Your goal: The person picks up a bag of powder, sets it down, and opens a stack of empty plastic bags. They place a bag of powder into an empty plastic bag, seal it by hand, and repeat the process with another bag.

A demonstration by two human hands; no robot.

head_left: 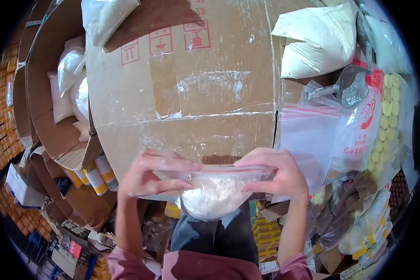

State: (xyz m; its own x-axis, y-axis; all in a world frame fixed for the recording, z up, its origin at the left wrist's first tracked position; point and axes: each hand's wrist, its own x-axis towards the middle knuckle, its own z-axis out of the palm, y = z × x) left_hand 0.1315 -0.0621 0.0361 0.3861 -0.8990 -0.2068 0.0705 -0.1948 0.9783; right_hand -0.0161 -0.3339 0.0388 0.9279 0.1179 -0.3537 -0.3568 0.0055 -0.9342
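Observation:
A clear zip bag point(217, 195) of white powder hangs upright at the near edge of a flattened cardboard surface point(191, 93). My left hand point(156, 171) pinches the bag's top left part between thumb and fingers. At the top right part, my right hand point(277, 172) grips it the same way, its fingers along the pinkish zip strip. The powder sits in the bag's lower part, lumpy on the right side. White dust marks the cardboard beyond the bag.
Flat zip bags point(308, 135) lie at right, beside a metal scoop point(352, 86). A filled bag point(315, 42) stands at the back right, another point(107, 18) at the back left. An open carton point(42, 93) with filled bags stands left.

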